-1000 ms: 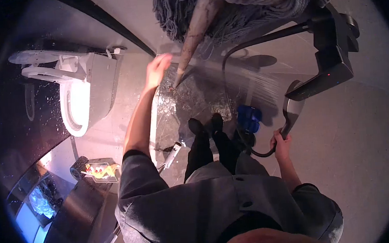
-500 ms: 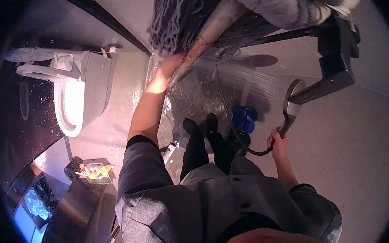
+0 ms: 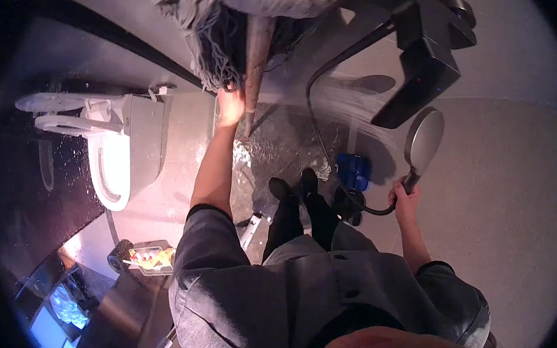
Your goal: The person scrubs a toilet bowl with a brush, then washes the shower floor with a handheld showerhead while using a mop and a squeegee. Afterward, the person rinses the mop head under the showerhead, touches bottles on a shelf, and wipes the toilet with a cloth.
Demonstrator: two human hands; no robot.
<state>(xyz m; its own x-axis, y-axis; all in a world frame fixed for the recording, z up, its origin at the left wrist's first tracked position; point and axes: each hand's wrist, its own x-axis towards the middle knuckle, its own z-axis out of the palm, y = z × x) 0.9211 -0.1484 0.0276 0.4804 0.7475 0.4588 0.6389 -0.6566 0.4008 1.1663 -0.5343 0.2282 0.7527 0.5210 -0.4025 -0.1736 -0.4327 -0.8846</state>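
My right hand (image 3: 405, 198) is closed around the handle of a handheld shower head (image 3: 426, 141). Its dark hose loops down past my fingers to the left, and streaks of water spray cross the space to the left of the head. At the top, a grey string mop (image 3: 203, 41) is upside down, its strands high and its worn handle (image 3: 256, 64) pointing down to the wet floor. My left hand (image 3: 230, 107) is at the lower strands beside the handle and seems to grip the mop; the fingertips are partly hidden in the strands.
A white toilet (image 3: 110, 168) with its lid raised stands at left. Above right, a black shower fixture (image 3: 415, 70) juts from the wall. Blue slippers (image 3: 353, 171) lie near my feet (image 3: 294, 183). A clear box of colourful items (image 3: 153, 259) sits lower left.
The view has shifted. The mop's handle is steeper, and my left hand shows beside it rather than behind it. The shower head has turned more upright in my right hand.
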